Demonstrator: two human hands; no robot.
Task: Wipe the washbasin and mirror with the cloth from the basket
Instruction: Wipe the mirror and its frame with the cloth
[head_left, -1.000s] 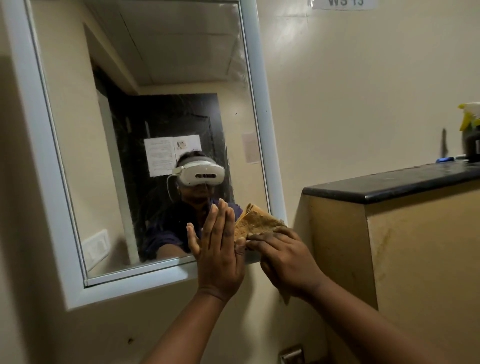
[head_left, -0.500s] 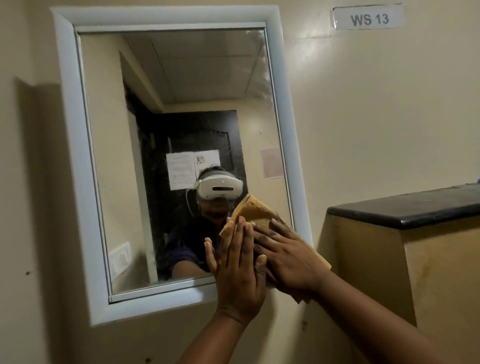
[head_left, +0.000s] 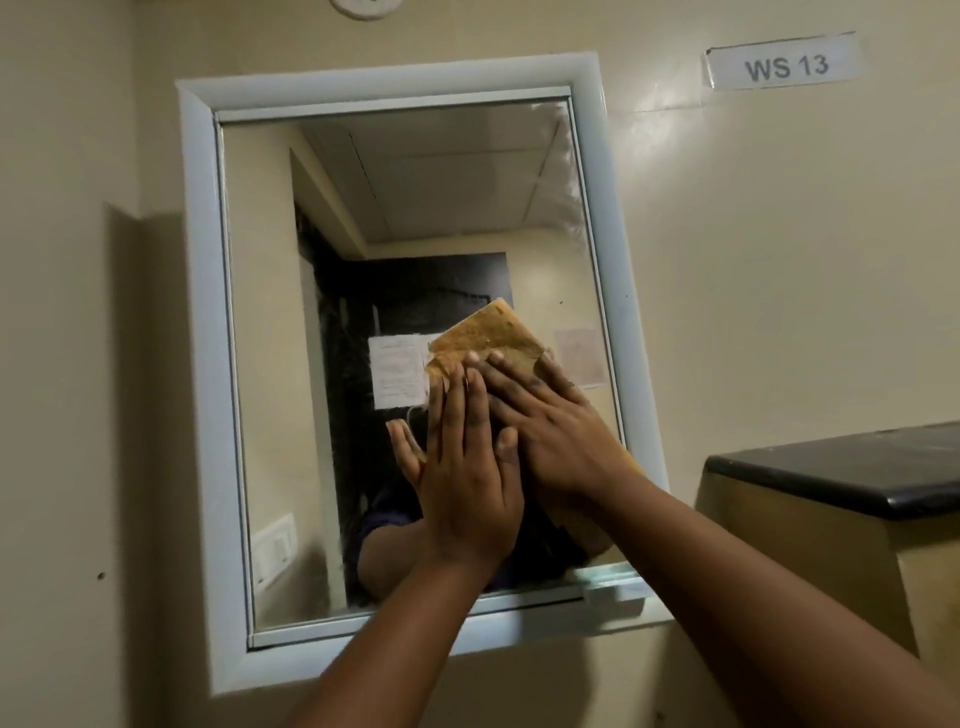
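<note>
Head view: the mirror (head_left: 405, 218) fills the middle of the frame, a tall rectangle of smooth glass in a pale grey-white frame with mitred corners. It hangs on a matt cream wall (head_left: 753, 260).

Near the centre of the frame, both hands lie flat against the glass. The right hand (head_left: 550, 431) presses the cloth (head_left: 493, 332) on the mirror with straight, spread fingers; it does not curl around it. The left hand (head_left: 467, 467) is also flat, its fingers straight and close together, the fingertips just on the lower left edge of the cloth, and its thumb side touches the right hand.

The cloth is yellow-brown, with a rough and spotted texture, folded to an angular shape. One pointed corner stands up above the fingers, and a small piece shows below the right wrist. The rest of it is hidden under the right hand.

In the upper right of the frame a glossy label (head_left: 784, 65) reads "WS 13". At the right edge a dark, polished stone slab (head_left: 852, 467) lies on a beige block, and the frame edge cuts it off. At the top edge a round white fitting (head_left: 366, 6) is cut in half.

The reflection is dim. It shows a ceiling, a dark door with a white paper, and a white switch plate (head_left: 272, 551) at lower left. The hands cover the reflected person almost fully. The washbasin is not in view.
</note>
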